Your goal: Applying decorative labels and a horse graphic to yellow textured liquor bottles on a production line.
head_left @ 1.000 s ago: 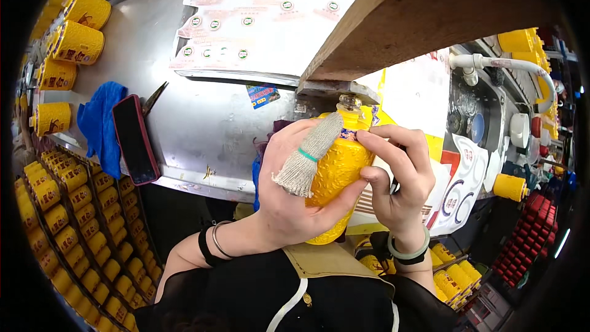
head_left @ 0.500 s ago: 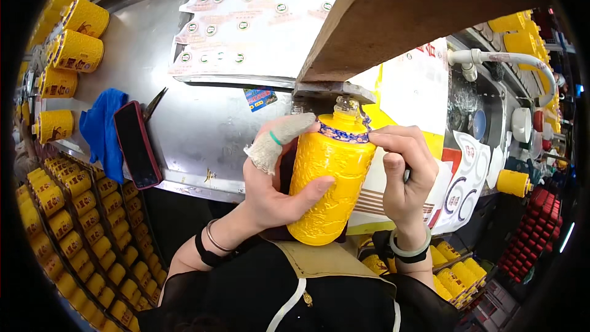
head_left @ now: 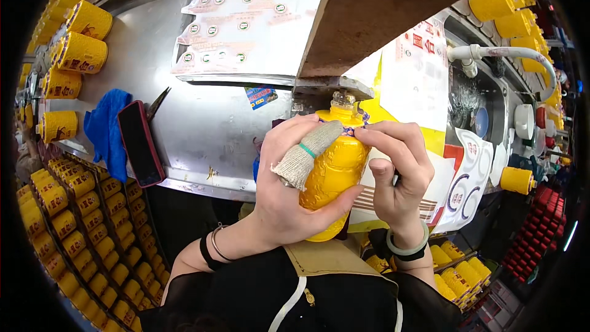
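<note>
Hands grip the yellow bottle (head_left: pixel 335 175): left hand (head_left: pixel 289 190) wraps its body, right hand (head_left: pixel 396 169) pinches its neck.

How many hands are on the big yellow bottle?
2. The left hand wraps around the yellow bottle from the left side. The right hand is on the right, with its fingers up at the bottle's neck. No other hands show.

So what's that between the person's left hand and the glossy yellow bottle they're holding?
In the head view, a grey knitted cloth sleeve with a green band lies between the left hand and the yellow bottle.
</note>
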Tool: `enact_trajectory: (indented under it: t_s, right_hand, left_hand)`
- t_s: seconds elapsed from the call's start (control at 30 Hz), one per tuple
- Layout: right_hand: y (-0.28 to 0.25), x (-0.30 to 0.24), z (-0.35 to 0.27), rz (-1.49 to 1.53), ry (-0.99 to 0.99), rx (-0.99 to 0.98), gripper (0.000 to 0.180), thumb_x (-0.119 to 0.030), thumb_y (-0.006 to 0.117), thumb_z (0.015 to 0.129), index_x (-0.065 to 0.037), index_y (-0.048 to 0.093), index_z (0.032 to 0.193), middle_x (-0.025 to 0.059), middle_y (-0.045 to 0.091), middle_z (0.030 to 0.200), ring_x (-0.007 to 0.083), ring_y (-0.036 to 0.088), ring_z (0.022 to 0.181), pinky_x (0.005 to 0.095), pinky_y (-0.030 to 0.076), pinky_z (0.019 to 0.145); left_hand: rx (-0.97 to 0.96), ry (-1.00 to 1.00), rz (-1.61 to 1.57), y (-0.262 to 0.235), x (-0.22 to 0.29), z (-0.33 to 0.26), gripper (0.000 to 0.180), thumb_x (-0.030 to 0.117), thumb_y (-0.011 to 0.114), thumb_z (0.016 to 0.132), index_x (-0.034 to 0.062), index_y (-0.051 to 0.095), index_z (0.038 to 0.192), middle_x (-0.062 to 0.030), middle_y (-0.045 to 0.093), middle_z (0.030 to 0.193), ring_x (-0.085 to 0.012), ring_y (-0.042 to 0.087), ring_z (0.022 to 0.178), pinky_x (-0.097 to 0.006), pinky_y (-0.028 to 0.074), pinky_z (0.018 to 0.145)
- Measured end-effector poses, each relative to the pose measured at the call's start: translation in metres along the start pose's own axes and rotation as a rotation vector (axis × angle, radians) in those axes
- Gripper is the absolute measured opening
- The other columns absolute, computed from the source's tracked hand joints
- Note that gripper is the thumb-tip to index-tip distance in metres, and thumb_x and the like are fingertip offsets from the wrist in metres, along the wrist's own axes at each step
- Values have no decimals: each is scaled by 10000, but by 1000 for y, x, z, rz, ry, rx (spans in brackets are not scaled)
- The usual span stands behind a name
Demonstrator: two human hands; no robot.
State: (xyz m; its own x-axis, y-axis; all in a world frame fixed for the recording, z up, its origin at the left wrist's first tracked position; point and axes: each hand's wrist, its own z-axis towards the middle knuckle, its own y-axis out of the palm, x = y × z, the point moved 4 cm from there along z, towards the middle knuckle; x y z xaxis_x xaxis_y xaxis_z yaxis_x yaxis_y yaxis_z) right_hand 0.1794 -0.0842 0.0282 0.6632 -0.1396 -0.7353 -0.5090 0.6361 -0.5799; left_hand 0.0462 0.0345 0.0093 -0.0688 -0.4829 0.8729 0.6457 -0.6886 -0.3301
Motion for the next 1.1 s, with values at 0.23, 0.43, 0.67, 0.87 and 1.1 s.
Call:
enact_trajectory:
  t_s: [0.23, 0.43, 0.67, 0.87, 1.1]
  right_hand:
    - [-9, 8, 2, 0, 111, -6, 175, -187, 704, 961, -23, 759, 984, 117, 701, 913, 268, 637, 835, 356, 503, 750]
    - [-13, 0, 6, -10, 84, 39, 226, -237, 726, 944, -29, 774, 1020, 109, 699, 940, 261, 634, 840, 349, 504, 747]
    - [-4, -4, 2, -3, 35, -6, 253, -268, 725, 935, -47, 785, 1041, 96, 694, 963, 261, 635, 867, 353, 498, 770]
    - [-15, 5, 8, -59, 120, 5, 169, -184, 728, 933, -21, 767, 914, 97, 685, 841, 249, 630, 803, 348, 496, 727]
    - [-2, -5, 9, 17, 45, 9, 234, -243, 747, 914, -42, 792, 1023, 95, 690, 940, 252, 624, 840, 347, 497, 737]
  left_hand:
    - [-48, -161, -784, 4, -54, -16, 780, 116, 851, 795, -31, 421, 1429, -175, 419, 1443, -302, 476, 1358, -439, 361, 1191]
    - [-22, -49, -169, -11, -15, -8, 750, 187, 857, 789, -32, 491, 1406, -186, 485, 1391, -355, 471, 1346, -469, 379, 1147]
    - [-115, 36, 156, -4, 5, -1, 801, 204, 918, 716, -23, 520, 1373, -187, 487, 1350, -331, 521, 1248, -438, 427, 1078]
    - [18, -247, -563, 1, -32, -13, 788, 179, 915, 696, -31, 540, 1358, -215, 524, 1330, -367, 524, 1267, -446, 428, 1094]
    - [0, -40, 4, 1, 3, -4, 792, 172, 918, 676, -5, 556, 1358, -190, 540, 1339, -386, 542, 1238, -471, 454, 1042]
